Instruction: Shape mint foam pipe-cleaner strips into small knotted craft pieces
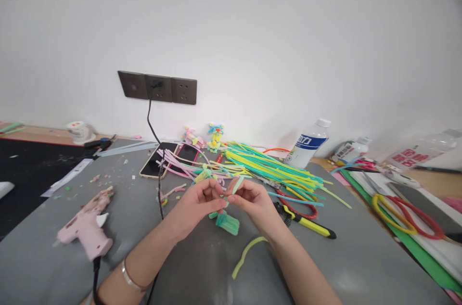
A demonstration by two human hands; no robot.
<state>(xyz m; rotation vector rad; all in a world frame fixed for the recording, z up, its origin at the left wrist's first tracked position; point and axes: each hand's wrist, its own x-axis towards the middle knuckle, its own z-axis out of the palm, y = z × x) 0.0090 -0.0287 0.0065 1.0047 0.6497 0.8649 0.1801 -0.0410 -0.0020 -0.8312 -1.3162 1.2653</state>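
Note:
Both of my hands meet over the grey table, pinching a pale green pipe cleaner whose end sticks up between them. My left hand is closed, thumb and fingertips on its lower part. Close beside it, my right hand is closed with thumb against forefinger on the same piece. The fingers partly hide it. Just below the fingertips is a bundled green pipe cleaner piece; whether it touches the hands I cannot tell. A bent yellow-green pipe cleaner lies nearer me, beside my right forearm.
A pink glue gun lies left, its black cord trailing. Behind my hands are loose pipe cleaners, a phone and small figures. Yellow-and-black pliers and a white bottle stand right, with scissors farther out.

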